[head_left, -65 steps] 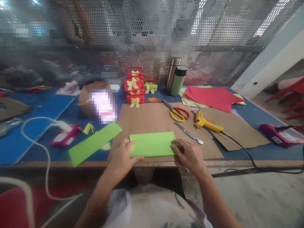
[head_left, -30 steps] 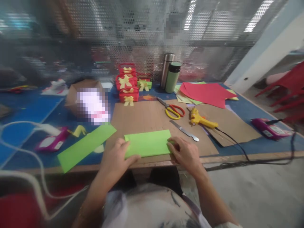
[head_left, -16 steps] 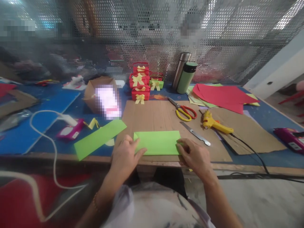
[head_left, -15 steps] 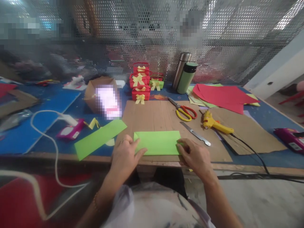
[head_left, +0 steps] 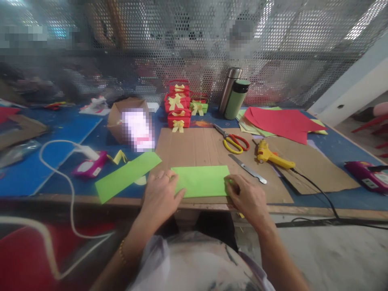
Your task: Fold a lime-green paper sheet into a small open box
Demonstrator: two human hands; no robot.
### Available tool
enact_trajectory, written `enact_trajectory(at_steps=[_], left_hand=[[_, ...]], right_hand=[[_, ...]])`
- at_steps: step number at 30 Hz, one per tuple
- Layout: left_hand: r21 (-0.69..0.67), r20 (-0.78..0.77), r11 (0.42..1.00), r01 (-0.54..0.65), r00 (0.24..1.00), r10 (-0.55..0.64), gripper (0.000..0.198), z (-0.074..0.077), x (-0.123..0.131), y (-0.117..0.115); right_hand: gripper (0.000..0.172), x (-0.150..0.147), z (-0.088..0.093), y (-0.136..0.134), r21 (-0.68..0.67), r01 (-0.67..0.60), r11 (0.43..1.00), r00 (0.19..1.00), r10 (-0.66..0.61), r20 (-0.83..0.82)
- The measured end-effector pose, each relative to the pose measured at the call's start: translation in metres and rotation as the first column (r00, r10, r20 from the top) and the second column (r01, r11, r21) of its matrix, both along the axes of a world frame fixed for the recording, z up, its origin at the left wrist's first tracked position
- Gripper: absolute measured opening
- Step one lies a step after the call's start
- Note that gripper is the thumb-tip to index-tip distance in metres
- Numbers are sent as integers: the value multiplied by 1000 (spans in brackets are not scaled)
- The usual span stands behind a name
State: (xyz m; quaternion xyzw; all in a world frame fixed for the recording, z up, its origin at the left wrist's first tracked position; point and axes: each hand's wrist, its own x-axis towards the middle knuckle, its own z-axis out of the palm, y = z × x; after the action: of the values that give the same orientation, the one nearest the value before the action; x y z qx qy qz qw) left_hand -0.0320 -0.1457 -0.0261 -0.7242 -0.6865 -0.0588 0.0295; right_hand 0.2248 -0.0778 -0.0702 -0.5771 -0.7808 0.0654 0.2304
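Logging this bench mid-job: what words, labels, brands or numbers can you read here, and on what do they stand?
Nothing here can be read.
Cardboard box: its label is blurred out.
Left pink device: white label, too small to read.
Right pink device: white label, too blurred to read.
Green sheet: no print shows.

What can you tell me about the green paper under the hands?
The green paper is a bright lime rectangle, thin and matte, lying flat with its long side crosswise near the front edge of the cardboard sheet. The left hand rests flat on its left end; the right hand touches its right edge with curled fingers. No marks show.
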Motion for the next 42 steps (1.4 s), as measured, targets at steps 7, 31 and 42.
enact_trajectory(at_steps=[7,31,42], left_hand=[[-28,-119,1000,-11,993,8,38,13,10,3],[-44,-259,995,86,961,-94,42,23,10,16],[-67,-221,994,87,970,-100,50,22,7,16]], right_hand=[[22,-9,-4,-1,248,-90,965,995,98,-18],[42,-6,-8,13,254,-281,925,948,309,-74],[44,-5,-13,12,292,-258,921,960,279,-33]])
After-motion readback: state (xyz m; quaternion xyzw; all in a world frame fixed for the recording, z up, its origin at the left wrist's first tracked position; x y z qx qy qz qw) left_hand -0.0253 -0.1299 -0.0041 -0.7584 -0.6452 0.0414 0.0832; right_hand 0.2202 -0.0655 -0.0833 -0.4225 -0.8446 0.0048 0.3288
